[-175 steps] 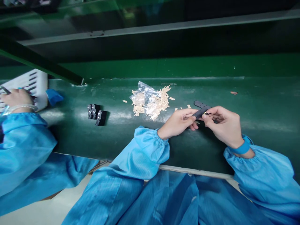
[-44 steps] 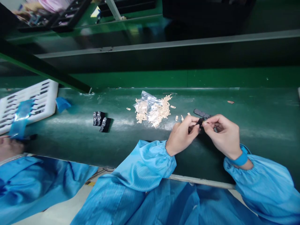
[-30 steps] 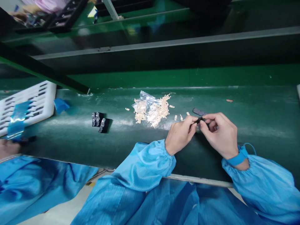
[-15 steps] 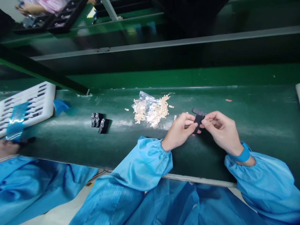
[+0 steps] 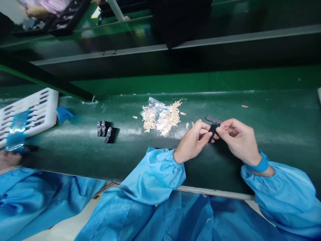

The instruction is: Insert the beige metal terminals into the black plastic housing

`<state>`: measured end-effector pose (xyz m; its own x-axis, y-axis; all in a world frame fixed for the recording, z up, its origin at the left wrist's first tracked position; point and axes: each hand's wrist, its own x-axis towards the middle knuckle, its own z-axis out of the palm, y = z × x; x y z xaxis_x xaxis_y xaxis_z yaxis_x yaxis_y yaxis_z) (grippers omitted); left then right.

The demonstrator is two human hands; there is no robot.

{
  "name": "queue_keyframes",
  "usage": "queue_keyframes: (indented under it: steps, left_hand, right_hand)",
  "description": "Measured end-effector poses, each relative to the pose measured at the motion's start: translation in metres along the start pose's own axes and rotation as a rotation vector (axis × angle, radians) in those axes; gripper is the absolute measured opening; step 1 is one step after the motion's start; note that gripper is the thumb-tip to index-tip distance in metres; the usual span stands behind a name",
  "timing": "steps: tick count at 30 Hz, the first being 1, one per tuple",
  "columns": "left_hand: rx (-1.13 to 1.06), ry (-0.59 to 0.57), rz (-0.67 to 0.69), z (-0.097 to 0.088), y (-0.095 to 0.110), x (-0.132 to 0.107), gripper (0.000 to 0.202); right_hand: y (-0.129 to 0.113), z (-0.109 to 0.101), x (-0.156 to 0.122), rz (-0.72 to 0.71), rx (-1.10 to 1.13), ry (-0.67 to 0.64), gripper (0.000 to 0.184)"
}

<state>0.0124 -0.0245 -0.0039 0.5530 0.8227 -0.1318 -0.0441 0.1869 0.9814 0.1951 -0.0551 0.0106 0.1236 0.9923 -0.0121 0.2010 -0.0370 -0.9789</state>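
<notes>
My left hand (image 5: 194,140) is closed around a small black rectangular part (image 5: 212,132), with the thumb lying on its face. At the upper right edge of that part, my right hand (image 5: 238,139) pinches with thumb and index finger; the exact spot they grip is partly hidden. Just behind the fingers lies a flat dark strip with small holes (image 5: 212,119), its right end covered by my right hand. To the left of my hands is a heap of small cream-coloured tabs (image 5: 168,122), with a clear plastic bag (image 5: 156,106) in it.
Several black blocks with shiny ends (image 5: 109,135) sit farther left on the green table (image 5: 140,157). Beyond them are a blue scrap (image 5: 64,114) and a white slotted tray (image 5: 51,110). A co-worker's hand (image 5: 9,159) is at the far left. A green post (image 5: 82,94) slants down behind.
The black part has tilted slightly in my fingers, and a bit more of the dark strip shows behind it. Both hands stay almost in place. A dark shape at the top has moved left.
</notes>
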Motion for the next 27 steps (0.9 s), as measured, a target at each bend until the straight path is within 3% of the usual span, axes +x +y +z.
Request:
queue_keyframes:
  steps: [4,9,13,16,19,23,27]
  left_hand:
    - [-0.041,-0.049,-0.014,-0.002,0.007,0.000,0.028]
    - [-0.241,-0.181,-0.074,-0.008,0.017,0.001,0.038]
    - [-0.407,-0.275,-0.211,-0.011,0.019,0.002,0.048]
    - [-0.478,-0.278,-0.296,-0.012,0.018,0.003,0.049]
    - [-0.487,-0.230,-0.297,-0.011,0.016,0.003,0.049]
    - [-0.491,-0.224,-0.297,-0.010,0.015,0.002,0.050]
    - [-0.537,-0.259,-0.314,-0.012,0.014,0.002,0.048]
  right_hand:
    - [-0.008,-0.003,0.003,0.040,0.068,-0.067,0.028]
    - [-0.009,-0.011,0.006,0.132,0.190,-0.230,0.031]
    - [-0.004,-0.013,0.003,0.151,0.296,-0.347,0.030]
    - [-0.005,-0.010,0.000,0.101,0.343,-0.358,0.024]
    - [-0.008,-0.006,-0.003,0.044,0.323,-0.329,0.024]
    - [-0.011,0.000,-0.003,0.066,0.246,-0.299,0.031]
    - [-0.010,-0.002,0.000,0.084,0.280,-0.374,0.033]
